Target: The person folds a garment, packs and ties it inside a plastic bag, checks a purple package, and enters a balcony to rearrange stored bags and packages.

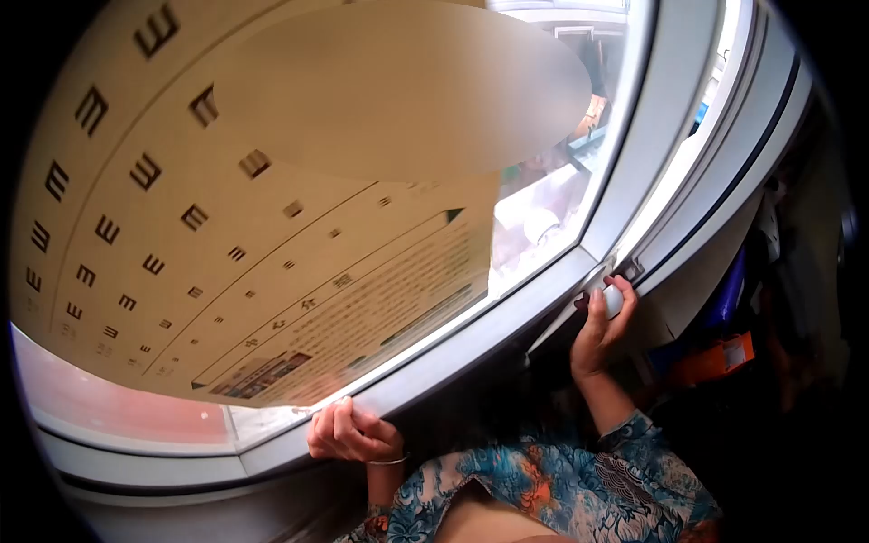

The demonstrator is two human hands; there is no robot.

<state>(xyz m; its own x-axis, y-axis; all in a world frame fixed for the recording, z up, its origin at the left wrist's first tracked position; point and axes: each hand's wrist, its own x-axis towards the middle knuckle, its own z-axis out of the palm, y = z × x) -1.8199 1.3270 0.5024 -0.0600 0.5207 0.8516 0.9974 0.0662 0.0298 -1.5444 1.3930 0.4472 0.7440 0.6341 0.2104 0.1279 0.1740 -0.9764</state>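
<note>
A large eye chart [195, 217] with rows of E symbols covers most of the window glass and is tilted in my view. My left hand [353, 434] is closed, its fingers curled against the lower window frame [425, 357] just below the chart's bottom edge. Whatever those fingers pinch, if anything, is hidden. At the lower right corner of the frame, my right hand [599, 335] closes around a small white rounded object [614, 300]. A dark piece shows beside its thumb, and I cannot tell its kind.
A metal upright [665, 118] of the window runs up the right side. Below it, on the dark right side, are an orange box [724, 356] and a blue item [724, 299]. Through the glass, a bright area with blurred objects shows. A blurred oval covers the chart's upper part.
</note>
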